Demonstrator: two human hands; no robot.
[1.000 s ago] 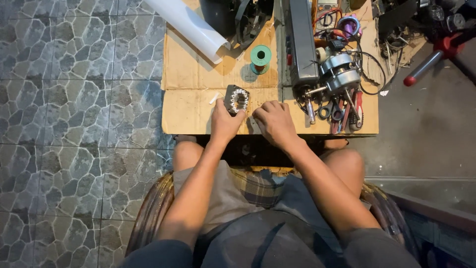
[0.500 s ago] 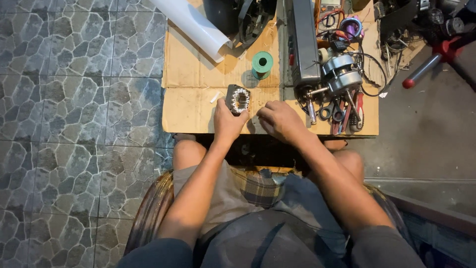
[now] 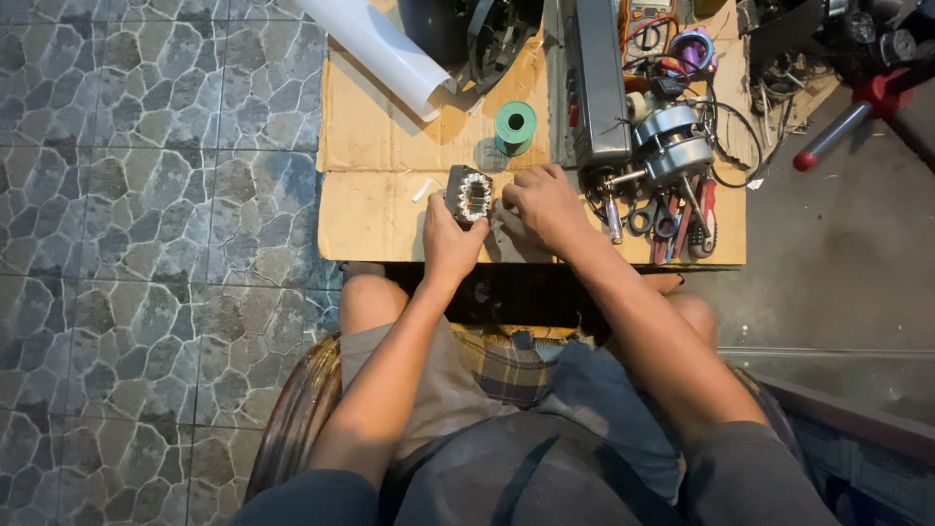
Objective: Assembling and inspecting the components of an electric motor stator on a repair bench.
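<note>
**Motor stator held at the near edge of a cardboard-topped bench**

Here, a person sits on a round wooden seat (image 3: 292, 419) and looks down on a low table whose top is covered with flattened brown cardboard (image 3: 375, 209). The floor to the left is laid with grey, stone-patterned tiles (image 3: 146, 195); to the right it turns to plain dark concrete (image 3: 838, 244).

The left hand (image 3: 450, 244) grips a small motor stator (image 3: 469, 195), a dark ring with pale windings inside, standing on the cardboard close to the table's near edge. Its fingers are curled around the stator's side, thumb pressed against it. The right hand (image 3: 542, 205) lies just beside the stator, knuckles up and fingers bent down toward the cardboard; whether the fingertips pinch anything cannot be told.

Behind the stator stands a green spool (image 3: 514, 124), and farther back a rolled white sheet (image 3: 385, 49) lies at an angle. Right of the hands sits a long grey metal box (image 3: 597, 83), then a silver motor housing with a shaft (image 3: 672, 146), scissors (image 3: 654, 219), red-handled tools (image 3: 703, 214) and tangled wires (image 3: 726, 117). A red-handled stand (image 3: 847, 122) rests on the concrete.
</note>
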